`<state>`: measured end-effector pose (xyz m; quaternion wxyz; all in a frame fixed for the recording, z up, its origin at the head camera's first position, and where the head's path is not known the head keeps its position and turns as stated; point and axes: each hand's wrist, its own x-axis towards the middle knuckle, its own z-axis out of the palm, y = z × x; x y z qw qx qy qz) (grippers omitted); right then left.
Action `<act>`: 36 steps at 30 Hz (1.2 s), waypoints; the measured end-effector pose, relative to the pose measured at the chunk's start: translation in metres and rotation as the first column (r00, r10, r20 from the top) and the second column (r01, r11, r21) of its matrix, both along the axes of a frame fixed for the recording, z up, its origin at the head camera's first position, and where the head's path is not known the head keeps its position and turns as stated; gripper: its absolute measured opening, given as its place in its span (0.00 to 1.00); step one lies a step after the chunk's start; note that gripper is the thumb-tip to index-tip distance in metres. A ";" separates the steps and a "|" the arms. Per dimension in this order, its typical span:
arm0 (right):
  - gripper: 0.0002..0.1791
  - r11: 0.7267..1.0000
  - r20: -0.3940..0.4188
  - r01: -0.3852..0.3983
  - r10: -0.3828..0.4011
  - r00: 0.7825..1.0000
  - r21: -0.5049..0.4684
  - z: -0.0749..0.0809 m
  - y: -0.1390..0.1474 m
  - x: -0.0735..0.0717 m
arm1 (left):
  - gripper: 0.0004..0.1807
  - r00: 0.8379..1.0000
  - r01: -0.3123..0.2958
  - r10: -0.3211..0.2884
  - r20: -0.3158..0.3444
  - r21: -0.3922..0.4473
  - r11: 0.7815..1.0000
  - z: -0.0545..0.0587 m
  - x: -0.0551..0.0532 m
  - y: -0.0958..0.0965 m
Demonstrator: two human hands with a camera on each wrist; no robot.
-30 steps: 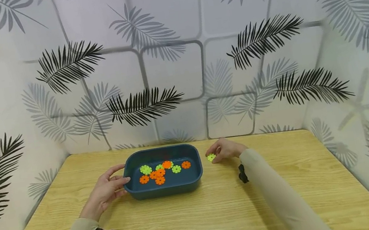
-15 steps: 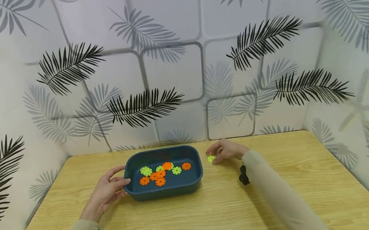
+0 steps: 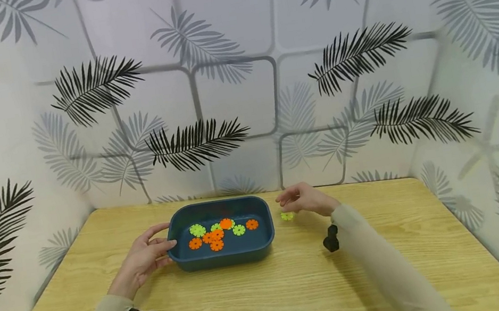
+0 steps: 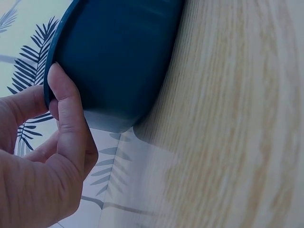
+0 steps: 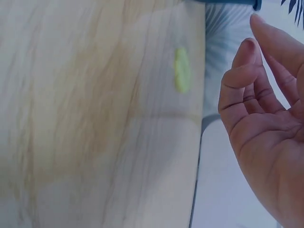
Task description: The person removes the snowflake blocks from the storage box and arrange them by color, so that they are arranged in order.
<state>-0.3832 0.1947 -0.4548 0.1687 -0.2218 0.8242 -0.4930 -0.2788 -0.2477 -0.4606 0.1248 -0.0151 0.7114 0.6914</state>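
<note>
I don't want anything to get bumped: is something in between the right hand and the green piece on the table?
Nothing visible is. The right hand hovers by the green piece, and the right wrist view shows just a gap between them. The blue tub stands off to the side.

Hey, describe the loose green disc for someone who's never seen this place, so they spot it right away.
On the wooden table, find the dark blue tub, then look just to its right, close to the person's right hand. The small green disc there has a notched edge. Unlike the orange discs and other green discs inside the tub, it lies outside, on bare wood.
</note>
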 end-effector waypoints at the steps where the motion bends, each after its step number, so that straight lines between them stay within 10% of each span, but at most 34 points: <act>1: 0.23 1.000 -0.004 -0.006 0.006 1.000 -0.010 0.002 -0.001 0.001 | 0.39 1.000 0.001 -0.001 -0.001 0.000 1.000 0.000 -0.001 0.000; 36: 0.22 0.981 0.006 -0.108 0.110 0.994 -0.163 0.025 -0.059 0.017 | 0.41 0.999 0.045 -0.045 -0.004 0.017 0.999 0.002 0.001 0.000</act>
